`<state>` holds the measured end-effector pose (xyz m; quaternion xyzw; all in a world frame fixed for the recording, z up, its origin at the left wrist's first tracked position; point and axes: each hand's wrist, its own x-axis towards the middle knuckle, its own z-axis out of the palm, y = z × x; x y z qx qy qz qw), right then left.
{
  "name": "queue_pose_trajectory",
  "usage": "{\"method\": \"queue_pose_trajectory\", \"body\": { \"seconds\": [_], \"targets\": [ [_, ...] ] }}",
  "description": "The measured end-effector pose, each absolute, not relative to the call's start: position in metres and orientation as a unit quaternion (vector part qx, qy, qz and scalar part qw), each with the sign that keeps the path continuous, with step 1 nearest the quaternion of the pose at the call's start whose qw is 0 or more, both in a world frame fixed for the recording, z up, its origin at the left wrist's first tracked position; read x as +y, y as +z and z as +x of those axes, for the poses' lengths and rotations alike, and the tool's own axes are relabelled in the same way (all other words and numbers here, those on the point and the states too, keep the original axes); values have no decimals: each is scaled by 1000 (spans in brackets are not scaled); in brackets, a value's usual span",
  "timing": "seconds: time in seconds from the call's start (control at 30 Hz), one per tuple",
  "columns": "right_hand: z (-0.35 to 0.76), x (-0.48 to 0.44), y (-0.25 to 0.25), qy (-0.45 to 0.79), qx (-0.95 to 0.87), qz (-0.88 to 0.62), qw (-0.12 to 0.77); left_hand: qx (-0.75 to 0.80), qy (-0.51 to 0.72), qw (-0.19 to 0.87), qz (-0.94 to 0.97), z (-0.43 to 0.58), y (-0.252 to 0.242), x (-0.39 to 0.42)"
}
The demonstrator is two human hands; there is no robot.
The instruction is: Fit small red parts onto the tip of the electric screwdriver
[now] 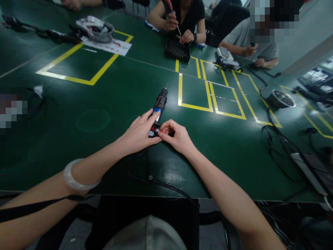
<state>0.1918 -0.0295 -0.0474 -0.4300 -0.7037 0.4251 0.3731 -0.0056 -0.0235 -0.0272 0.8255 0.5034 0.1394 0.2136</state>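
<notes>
An opened electric screwdriver (161,99) lies on the green table, its thin bit pointing away from me. Its black nose and a silver and blue inner body show; red and white parts are exposed at the near end. My left hand (140,131) rests across it from the left, fingers along the body and thumb by the near end, holding it down. From the right, my right hand (176,136) pinches a small orange-red piece (160,131) at that near end. The fingertips partly cover the piece, so its exact kind is unclear.
A black cable (169,187) runs along the table's near edge. Across from me a person works over a black tray (177,49). A metal bowl (100,31) stands on paper far left; another round metal dish (281,99) and tangled cables (279,139) are on the right.
</notes>
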Motion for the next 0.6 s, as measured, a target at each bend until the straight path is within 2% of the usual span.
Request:
{"method": "queue_pose_trajectory", "body": {
  "seconds": [0.6],
  "targets": [
    [195,-31,-45,375,-742,-418,367,514,144,173,828,-4,-26,-23]
  ]
}}
